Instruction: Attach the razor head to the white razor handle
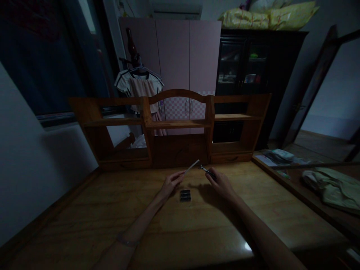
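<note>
My left hand is closed on a thin white stick, which slants up and to the right. In my right hand is a slim tool with a dark handle and a shiny metal head; its exact kind is too small and dim to make out. The head is close to the upper end of the stick, and I cannot tell whether they touch. Below and between the hands, a small clear-edged case with dark bars lies on the wooden desk.
A wooden shelf unit stands along the desk's far edge. On the right, beyond the raised desk edge, are papers and packets and a pale cloth. Behind are a pink wardrobe, hanging clothes and a dark cabinet.
</note>
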